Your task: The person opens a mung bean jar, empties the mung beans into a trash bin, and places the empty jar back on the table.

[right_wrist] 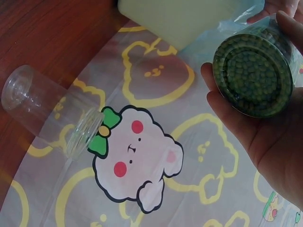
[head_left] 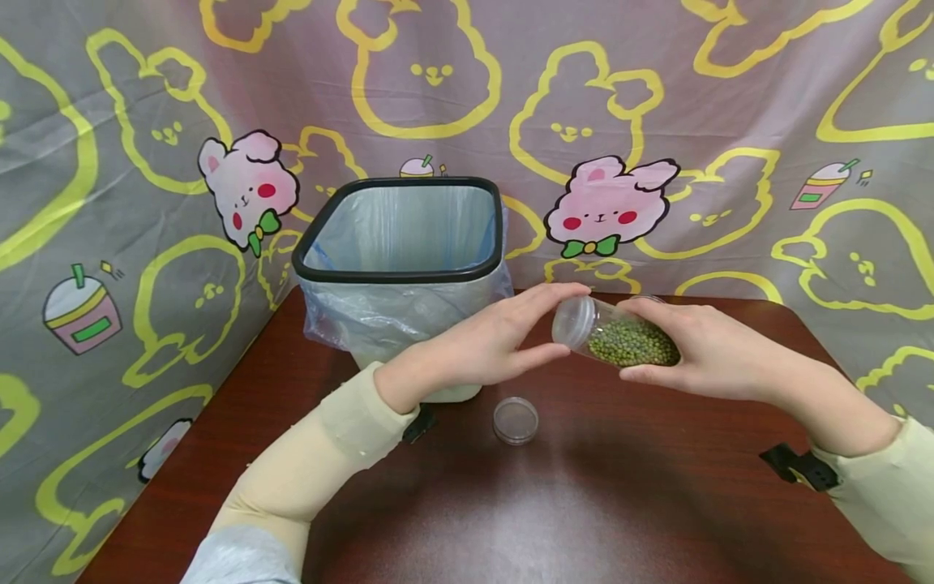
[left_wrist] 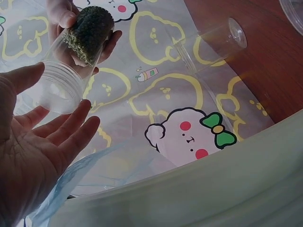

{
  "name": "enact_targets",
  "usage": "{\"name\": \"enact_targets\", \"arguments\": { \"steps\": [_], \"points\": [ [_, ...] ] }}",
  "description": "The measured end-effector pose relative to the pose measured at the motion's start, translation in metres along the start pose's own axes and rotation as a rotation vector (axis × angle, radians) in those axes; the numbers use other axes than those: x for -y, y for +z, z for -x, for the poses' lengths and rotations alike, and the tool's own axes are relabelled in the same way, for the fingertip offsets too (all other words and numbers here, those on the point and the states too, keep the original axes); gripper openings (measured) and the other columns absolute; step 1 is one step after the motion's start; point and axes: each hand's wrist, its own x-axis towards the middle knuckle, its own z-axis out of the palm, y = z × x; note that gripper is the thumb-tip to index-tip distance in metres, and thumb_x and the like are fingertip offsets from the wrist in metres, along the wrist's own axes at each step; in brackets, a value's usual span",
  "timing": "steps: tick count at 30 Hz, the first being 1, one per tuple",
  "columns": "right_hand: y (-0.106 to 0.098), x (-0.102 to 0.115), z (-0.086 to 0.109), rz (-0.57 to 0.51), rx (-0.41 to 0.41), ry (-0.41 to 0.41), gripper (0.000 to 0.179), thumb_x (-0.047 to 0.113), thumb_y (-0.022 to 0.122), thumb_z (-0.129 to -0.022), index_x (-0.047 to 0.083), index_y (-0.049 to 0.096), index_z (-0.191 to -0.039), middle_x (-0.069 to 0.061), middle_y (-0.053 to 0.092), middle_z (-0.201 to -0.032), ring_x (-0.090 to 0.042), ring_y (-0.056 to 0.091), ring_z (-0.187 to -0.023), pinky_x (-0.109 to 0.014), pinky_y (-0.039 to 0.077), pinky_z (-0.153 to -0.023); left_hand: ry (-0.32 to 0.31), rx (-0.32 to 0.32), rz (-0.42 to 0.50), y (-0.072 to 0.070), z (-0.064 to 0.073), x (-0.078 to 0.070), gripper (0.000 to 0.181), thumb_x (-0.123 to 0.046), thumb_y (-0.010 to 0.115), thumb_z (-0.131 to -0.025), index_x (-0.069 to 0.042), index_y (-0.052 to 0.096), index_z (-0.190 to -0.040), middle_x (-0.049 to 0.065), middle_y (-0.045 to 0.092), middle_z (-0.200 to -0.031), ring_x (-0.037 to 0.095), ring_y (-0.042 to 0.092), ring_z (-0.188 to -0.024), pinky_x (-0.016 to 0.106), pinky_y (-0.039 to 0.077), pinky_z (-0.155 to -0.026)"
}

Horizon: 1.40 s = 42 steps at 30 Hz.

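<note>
One filled jar [head_left: 631, 342], one empty jar [right_wrist: 47, 106], one lid [head_left: 516, 420], one bin [head_left: 397, 276]
Above the worktop [head_left: 620, 487], the right hand [head_left: 700, 349] grips the filled jar, long axis nearly level, ridged end pointing left; the left hand [head_left: 503, 332] spreads wide there.

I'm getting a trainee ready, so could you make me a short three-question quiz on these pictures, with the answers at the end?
1. True or false: the bean jar is tilted.
2. What colour is the rim of the bin? A: white. B: black. C: red.
3. Which hand grips the bean-filled end of the jar?

Key: 1, true; 2, B; 3, the right hand.
</note>
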Motion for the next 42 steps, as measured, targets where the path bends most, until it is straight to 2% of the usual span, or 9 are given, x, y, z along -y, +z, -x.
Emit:
{"name": "enact_targets", "arguments": {
  "steps": [6, 14, 19, 22, 29, 39, 42],
  "points": [
    [-0.0006, 0.0001, -0.0006, 0.007, 0.001, -0.001, 0.061, 0.046, 0.077, -0.080, 0.021, 0.051, -0.129, 0.010, 0.062, -0.100, -0.004, 0.056, -0.079, -0.030, 0.049, -0.065, -0.035, 0.014, -0.007, -0.0004, 0.0001, -0.0003, 0.070, -0.027, 0.067, -0.093, -0.011, 0.029, -0.150, 0.005, 0.043, -0.144, 0.009, 0.042, -0.129, 0.021, 0.031, -0.107],
    [-0.0001, 0.0002, 0.0000, 0.004, -0.001, -0.001, 0.060, 0.046, 0.078, -0.080, 0.021, 0.051, -0.128, 0.009, 0.062, -0.100, -0.004, 0.057, -0.080, -0.030, 0.050, -0.066, 0.036, 0.000, -0.014, 0.0013, -0.0001, 0.0015, 0.075, -0.017, 0.072, -0.089, -0.009, 0.029, -0.149, 0.007, 0.042, -0.143, 0.010, 0.041, -0.130, 0.020, 0.032, -0.105],
    [-0.0001, 0.0011, 0.0003, -0.010, 0.007, 0.010, 0.060, 0.046, 0.078, -0.080, 0.023, 0.051, -0.128, 0.010, 0.062, -0.100, -0.004, 0.057, -0.079, -0.029, 0.050, -0.066, 0.103, -0.007, -0.003, 0.0020, -0.0005, 0.0026, 0.069, -0.009, 0.070, -0.089, -0.006, 0.033, -0.147, 0.008, 0.044, -0.141, 0.009, 0.041, -0.128, 0.018, 0.033, -0.104],
    [0.0000, 0.0018, 0.0005, -0.018, 0.014, 0.018, 0.060, 0.046, 0.078, -0.080, 0.023, 0.051, -0.128, 0.010, 0.061, -0.099, -0.004, 0.057, -0.078, -0.029, 0.050, -0.065, 0.117, -0.013, -0.006, 0.0025, -0.0008, 0.0034, 0.064, -0.009, 0.069, -0.090, -0.005, 0.036, -0.144, 0.008, 0.046, -0.139, 0.009, 0.043, -0.126, 0.018, 0.034, -0.103],
    [-0.0008, 0.0019, 0.0004, -0.002, 0.013, 0.016, 0.061, 0.049, 0.076, -0.080, 0.022, 0.051, -0.129, 0.010, 0.061, -0.102, -0.004, 0.057, -0.081, -0.030, 0.050, -0.066, 0.006, 0.021, -0.021, 0.0012, 0.0004, 0.0028, 0.065, -0.023, 0.067, -0.093, -0.010, 0.034, -0.148, 0.004, 0.048, -0.138, 0.008, 0.046, -0.124, 0.018, 0.033, -0.104],
    [0.0000, 0.0018, 0.0002, 0.005, 0.017, 0.014, 0.061, 0.051, 0.075, -0.081, 0.022, 0.051, -0.129, 0.010, 0.062, -0.102, -0.004, 0.057, -0.081, -0.031, 0.050, -0.067, -0.168, 0.088, 0.018, -0.0011, -0.0001, -0.0001, 0.068, -0.039, 0.060, -0.096, -0.015, 0.029, -0.152, 0.001, 0.040, -0.147, 0.009, 0.043, -0.126, 0.027, 0.037, -0.105],
    [0.0000, 0.0019, 0.0003, 0.003, 0.016, 0.015, 0.060, 0.051, 0.074, -0.081, 0.022, 0.051, -0.129, 0.010, 0.062, -0.102, -0.004, 0.057, -0.081, -0.031, 0.050, -0.067, -0.192, 0.092, 0.022, -0.0018, 0.0000, -0.0009, 0.072, -0.042, 0.060, -0.095, -0.016, 0.027, -0.153, 0.001, 0.038, -0.148, 0.010, 0.043, -0.128, 0.030, 0.037, -0.106]
  ]
}}
